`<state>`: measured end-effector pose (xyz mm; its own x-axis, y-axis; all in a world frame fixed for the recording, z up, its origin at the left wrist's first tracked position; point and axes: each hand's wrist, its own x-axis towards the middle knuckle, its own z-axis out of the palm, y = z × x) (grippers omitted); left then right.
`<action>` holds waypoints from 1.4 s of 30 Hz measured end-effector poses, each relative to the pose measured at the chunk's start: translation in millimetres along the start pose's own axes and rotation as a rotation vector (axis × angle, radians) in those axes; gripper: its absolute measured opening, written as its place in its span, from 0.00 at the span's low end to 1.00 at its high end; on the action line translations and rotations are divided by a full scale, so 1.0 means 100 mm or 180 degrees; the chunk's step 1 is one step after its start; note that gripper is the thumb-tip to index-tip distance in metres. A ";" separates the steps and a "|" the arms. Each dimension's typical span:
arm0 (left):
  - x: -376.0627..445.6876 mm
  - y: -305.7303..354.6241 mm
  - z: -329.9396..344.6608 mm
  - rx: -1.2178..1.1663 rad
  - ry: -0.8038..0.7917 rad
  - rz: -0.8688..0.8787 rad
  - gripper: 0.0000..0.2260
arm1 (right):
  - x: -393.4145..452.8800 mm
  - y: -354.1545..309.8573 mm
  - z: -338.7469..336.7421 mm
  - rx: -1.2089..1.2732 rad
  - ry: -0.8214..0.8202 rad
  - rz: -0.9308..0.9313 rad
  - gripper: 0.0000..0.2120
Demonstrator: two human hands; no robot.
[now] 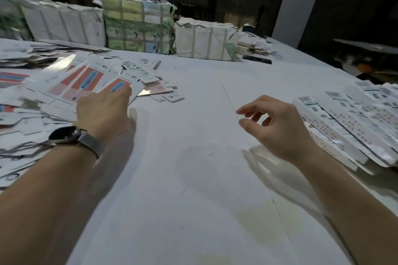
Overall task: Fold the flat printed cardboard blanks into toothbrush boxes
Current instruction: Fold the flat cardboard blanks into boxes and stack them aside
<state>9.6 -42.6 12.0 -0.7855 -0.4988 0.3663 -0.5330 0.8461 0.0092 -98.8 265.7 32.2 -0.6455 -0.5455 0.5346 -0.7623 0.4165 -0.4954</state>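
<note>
Reaching forward over the wide white table [193, 135] with the left hand [103, 112], palm down, fingers extended and holding nothing, fingertips lying at the near edge of the loose heap of flat white cardboard blanks printed with red and pink panels [86, 79]; unclear whether actually touching the nearest blank. Wearing a dark round wristwatch on a grey strap [66, 134] on that wrist. Hovering above the bare tabletop with the right hand [277, 125], fingers loosely curled, thumb and forefinger slightly apart, gripping nothing. Lying just beyond and to the right of the right hand, a stack of long white folded boxes with small grey print [349, 127]. Standing well ahead of both hands, 3 paper-wrapped taped bundles [137, 26] in a row.
</note>
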 end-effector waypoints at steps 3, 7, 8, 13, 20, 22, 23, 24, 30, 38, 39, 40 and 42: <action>0.02 0.03 -0.01 -0.0151 0.0091 -0.0021 0.14 | -0.01 -0.01 0.01 0.0166 -0.0008 0.0045 0.08; 0.05 0.05 -0.11 -0.0341 0.0588 0.0036 0.14 | -0.01 -0.01 0.03 0.0268 -0.0007 0.0125 0.07; 0.04 0.06 -0.16 -0.0477 0.0793 0.0067 0.15 | -0.02 -0.02 0.03 0.0296 0.0012 0.0140 0.07; -0.16 0.37 -0.39 -0.2619 0.0855 0.0145 0.16 | 0.01 -0.03 0.05 0.0913 0.0060 0.0518 0.09; -0.45 0.84 -0.38 -0.5160 -0.1358 0.0129 0.28 | 0.05 -0.06 0.01 0.2383 0.0298 0.1172 0.20; -0.53 0.91 -0.38 -0.5176 -0.1876 0.0469 0.27 | 0.07 -0.10 0.00 0.3084 0.0312 0.1403 0.19; -0.57 0.95 -0.39 -0.5158 -0.2085 0.0625 0.25 | 0.07 -0.12 0.01 0.3497 0.0291 0.1506 0.19; -0.61 1.00 -0.41 -0.5185 -0.2276 0.0738 0.24 | 0.07 -0.15 0.02 0.3861 0.0225 0.1596 0.19; -0.75 1.11 -0.44 -0.5686 -0.2934 0.1024 0.27 | 0.03 -0.27 0.12 0.4332 -0.0201 0.1493 0.25; -0.80 1.15 -0.40 -0.6254 -0.2806 0.0625 0.29 | 0.24 -0.40 0.34 0.2727 0.0479 0.0840 0.23; -0.79 1.12 -0.40 -0.6260 -0.2720 0.0546 0.29 | 0.28 -0.40 0.37 0.2253 0.0531 0.0607 0.24; -0.77 1.10 -0.39 -0.6251 -0.2642 0.0455 0.29 | 0.32 -0.41 0.39 0.1822 0.0534 0.0407 0.24; -0.73 1.05 -0.38 -0.6256 -0.2441 0.0247 0.24 | 0.42 -0.43 0.46 0.1315 0.0493 0.0284 0.22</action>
<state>22.8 90.1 21.7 -0.9984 0.0130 0.0557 0.0476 -0.3520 0.9348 -91.3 191.5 44.6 -0.7313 -0.3922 0.5581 -0.6408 0.1145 -0.7592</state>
